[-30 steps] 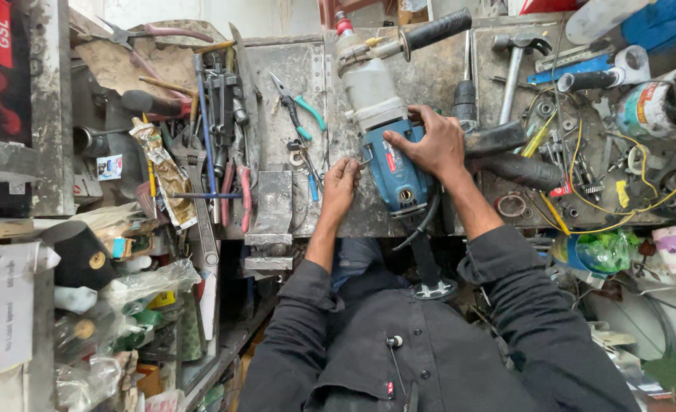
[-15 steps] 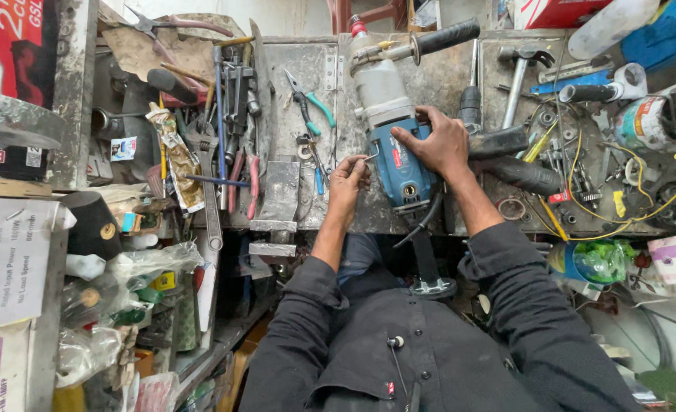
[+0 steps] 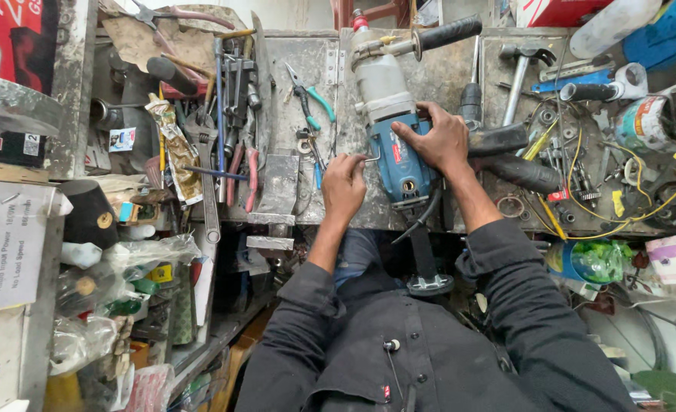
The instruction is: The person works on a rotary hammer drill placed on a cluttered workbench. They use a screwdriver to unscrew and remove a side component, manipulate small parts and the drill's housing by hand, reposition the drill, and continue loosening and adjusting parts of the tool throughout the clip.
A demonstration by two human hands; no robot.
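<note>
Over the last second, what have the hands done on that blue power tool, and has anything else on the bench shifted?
The left hand has moved up from the bench edge to the side of the blue power tool, its fingertips now at a small metal key there. The right hand stays pressed on top of the tool's body. The tool, the green-handled pliers and the hammer lie as before.

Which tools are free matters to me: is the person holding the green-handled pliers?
No, the green-handled pliers lie untouched on the bench, while the right hand rests on the blue power drill.
</note>
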